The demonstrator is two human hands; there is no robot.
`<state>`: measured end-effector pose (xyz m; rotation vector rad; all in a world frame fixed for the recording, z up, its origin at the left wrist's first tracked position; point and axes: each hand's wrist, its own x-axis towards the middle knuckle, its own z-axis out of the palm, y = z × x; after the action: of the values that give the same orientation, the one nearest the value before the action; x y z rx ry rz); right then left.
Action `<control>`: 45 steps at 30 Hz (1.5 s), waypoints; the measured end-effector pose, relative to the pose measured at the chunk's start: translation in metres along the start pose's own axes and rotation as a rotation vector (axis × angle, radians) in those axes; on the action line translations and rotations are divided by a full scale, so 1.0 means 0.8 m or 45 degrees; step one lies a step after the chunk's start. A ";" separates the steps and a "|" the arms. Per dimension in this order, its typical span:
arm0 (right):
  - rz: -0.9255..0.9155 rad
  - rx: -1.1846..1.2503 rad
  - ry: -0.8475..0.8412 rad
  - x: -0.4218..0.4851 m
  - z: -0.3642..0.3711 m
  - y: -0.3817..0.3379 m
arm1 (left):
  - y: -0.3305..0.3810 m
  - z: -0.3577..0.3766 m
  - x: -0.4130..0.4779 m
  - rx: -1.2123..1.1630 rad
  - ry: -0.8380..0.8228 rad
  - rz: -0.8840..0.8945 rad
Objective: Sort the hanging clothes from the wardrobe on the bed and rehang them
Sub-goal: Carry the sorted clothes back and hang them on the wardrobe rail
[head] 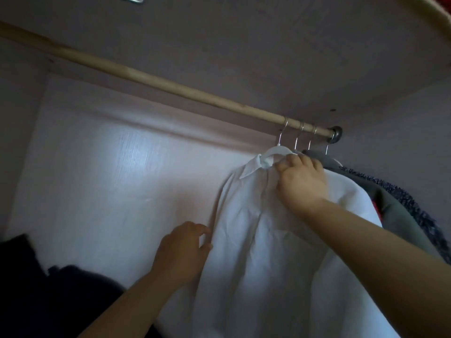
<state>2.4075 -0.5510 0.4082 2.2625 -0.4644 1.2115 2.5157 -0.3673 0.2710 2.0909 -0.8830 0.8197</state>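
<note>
The right hand is raised to the neck of a white shirt. Its fingers curl over the arm of the white hanger just beside the collar, gripping it. The left hand is lower, at the shirt's left side edge. Its fingers are loosely bent and their tips are against the cloth, but I cannot tell whether they pinch it or only touch it. The shirt is plain and pale, with a pointed collar turned down. It drapes in long soft folds from the hanger and fills the lower middle of the view. Its metal hook sits on the wooden rod, the leftmost of four hooks crowded at the rod's right end near the dark bracket. Just behind the shirt to the right hang a grey garment and a dark speckled garment. The pale back wall of the wardrobe lies to the left, and dark clothes sit in the lower left corner.
</note>
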 end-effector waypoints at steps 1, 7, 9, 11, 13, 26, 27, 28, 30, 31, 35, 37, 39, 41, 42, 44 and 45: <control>-0.037 0.022 -0.019 -0.018 -0.001 -0.004 | 0.006 -0.004 -0.008 0.010 -0.020 -0.013; -0.154 0.259 -0.273 -0.150 -0.018 -0.014 | 0.052 -0.031 -0.080 0.068 -0.144 -0.128; -0.216 0.354 -0.374 -0.202 -0.028 -0.014 | 0.074 -0.038 -0.113 0.108 -0.177 -0.155; -0.312 0.429 -0.458 -0.256 -0.037 -0.014 | 0.097 -0.043 -0.153 0.150 -0.241 -0.177; -0.372 0.486 -0.507 -0.311 -0.047 -0.012 | 0.116 -0.044 -0.199 0.185 -0.307 -0.188; -0.178 0.711 -1.006 -0.654 -0.137 0.045 | 0.211 -0.032 -0.490 0.324 -0.807 -0.291; -0.131 0.686 -1.033 -0.677 -0.146 0.052 | 0.220 -0.030 -0.508 0.297 -0.836 -0.272; -0.077 0.659 -1.062 -0.699 -0.157 0.059 | 0.229 -0.028 -0.526 0.256 -0.862 -0.260; 0.023 0.601 -1.115 -0.744 -0.179 0.071 | 0.248 -0.023 -0.562 0.199 -0.910 -0.222; 0.070 0.576 -1.140 -0.766 -0.191 0.077 | 0.258 -0.020 -0.580 0.205 -0.936 -0.181; 0.306 0.518 -1.251 -0.856 -0.259 0.099 | 0.298 -0.014 -0.655 0.138 -1.051 -0.028; 0.421 0.469 -1.274 -0.902 -0.302 0.107 | 0.320 -0.016 -0.697 0.070 -1.131 0.037; 0.555 0.421 -1.314 -0.953 -0.351 0.110 | 0.344 -0.022 -0.741 0.035 -1.209 0.143; 0.689 0.363 -1.357 -1.006 -0.404 0.110 | 0.370 -0.030 -0.787 -0.020 -1.267 0.250; 0.758 0.335 -1.386 -1.033 -0.433 0.109 | 0.384 -0.036 -0.812 -0.050 -1.304 0.305; 0.908 0.281 -1.452 -1.085 -0.497 0.105 | 0.416 -0.053 -0.862 -0.094 -1.397 0.409; 0.981 0.249 -1.480 -1.109 -0.530 0.105 | 0.434 -0.063 -0.886 -0.121 -1.452 0.456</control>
<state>1.6059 -0.3207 -0.1185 2.8723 -1.8047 0.0106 1.8311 -0.2728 -0.1139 2.2707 -1.8515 -0.3789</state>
